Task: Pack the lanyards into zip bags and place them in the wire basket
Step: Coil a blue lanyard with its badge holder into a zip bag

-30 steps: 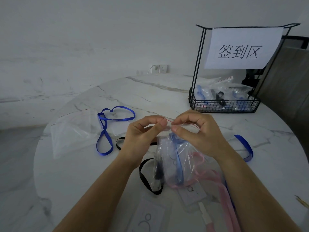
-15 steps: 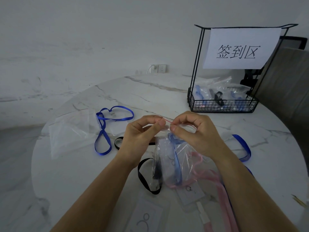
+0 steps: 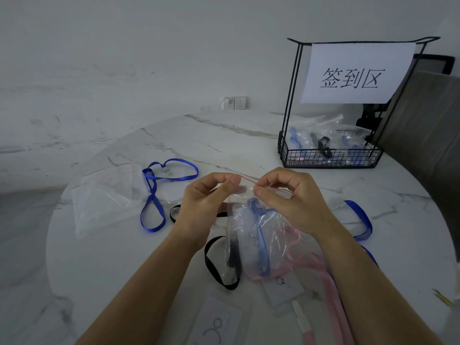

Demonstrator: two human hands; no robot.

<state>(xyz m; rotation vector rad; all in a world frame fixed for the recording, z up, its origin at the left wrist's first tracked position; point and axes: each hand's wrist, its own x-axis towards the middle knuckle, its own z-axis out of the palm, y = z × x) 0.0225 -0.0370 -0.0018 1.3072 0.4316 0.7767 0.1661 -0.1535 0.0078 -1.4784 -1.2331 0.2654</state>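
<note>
Both hands are pinching the red zip strip (image 3: 247, 181) at the bag's mouth. The left hand (image 3: 206, 202) is closing thumb and forefinger on one stretch of it, and the right hand (image 3: 291, 202) is doing the same just beside, its other fingers curled in. The bag (image 3: 249, 245) is hanging below the grip, over the table (image 3: 99, 282), with a blue lanyard (image 3: 261, 235) bunched inside.

The bag is looking light, limp and slippery: thin clear film, crinkling and sagging. The strip is probably its only firm part, so that seems the place to hold. The satin ribbon inside is soft and may be pushing up toward the seal.

A black lanyard (image 3: 214, 265) is lying under the grip, a pink one (image 3: 331, 295) nearer and right, and flat spare bags (image 3: 104, 195) left. The basket (image 3: 331, 158), black wire mesh, is standing beyond and right, already holding packed bags.
</note>
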